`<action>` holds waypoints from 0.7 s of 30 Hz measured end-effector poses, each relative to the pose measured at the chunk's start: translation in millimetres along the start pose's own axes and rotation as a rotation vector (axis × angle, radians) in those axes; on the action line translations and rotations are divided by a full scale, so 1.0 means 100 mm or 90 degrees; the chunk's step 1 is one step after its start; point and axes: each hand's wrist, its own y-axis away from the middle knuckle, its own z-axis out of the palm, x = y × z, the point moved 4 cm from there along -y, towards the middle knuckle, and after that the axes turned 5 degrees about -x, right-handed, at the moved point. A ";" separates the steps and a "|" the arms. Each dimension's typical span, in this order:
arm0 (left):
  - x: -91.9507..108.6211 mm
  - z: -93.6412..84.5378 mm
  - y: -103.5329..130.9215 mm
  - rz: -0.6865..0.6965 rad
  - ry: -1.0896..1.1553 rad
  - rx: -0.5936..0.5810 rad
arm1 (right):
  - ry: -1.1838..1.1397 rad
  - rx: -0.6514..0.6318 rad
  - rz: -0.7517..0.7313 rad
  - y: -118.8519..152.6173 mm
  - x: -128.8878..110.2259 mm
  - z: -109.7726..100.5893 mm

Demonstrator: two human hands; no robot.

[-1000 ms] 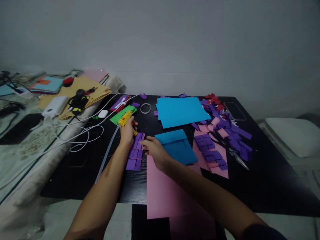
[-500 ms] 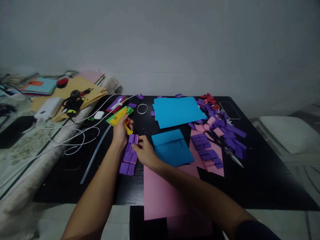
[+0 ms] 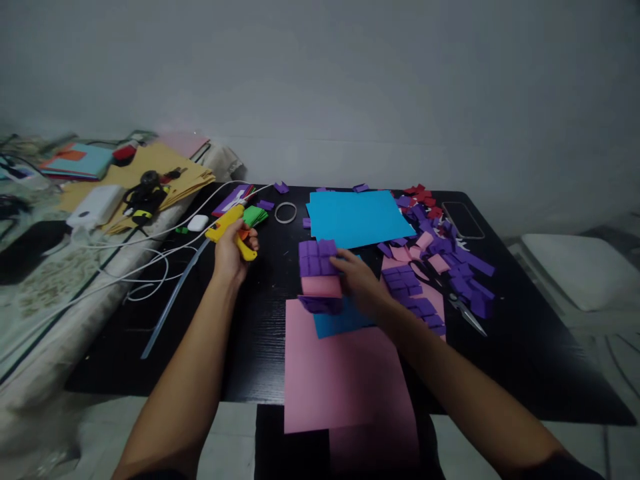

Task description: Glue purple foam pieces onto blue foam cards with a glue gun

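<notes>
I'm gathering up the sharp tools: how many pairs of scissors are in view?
1: the scissors, on the right of the table, beside the purple pieces. Others may be hidden.

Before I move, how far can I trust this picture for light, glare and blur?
Head view: dim overall; head view: faint sheen on the black table near its front edge; head view: white seat smeared, stretched; head view: right hand and purple-and-pink piece slightly soft.
</notes>
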 end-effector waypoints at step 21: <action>-0.08 0.14 0.09 -0.077 0.031 -0.038 | 0.042 0.003 0.057 -0.15 0.06 -0.37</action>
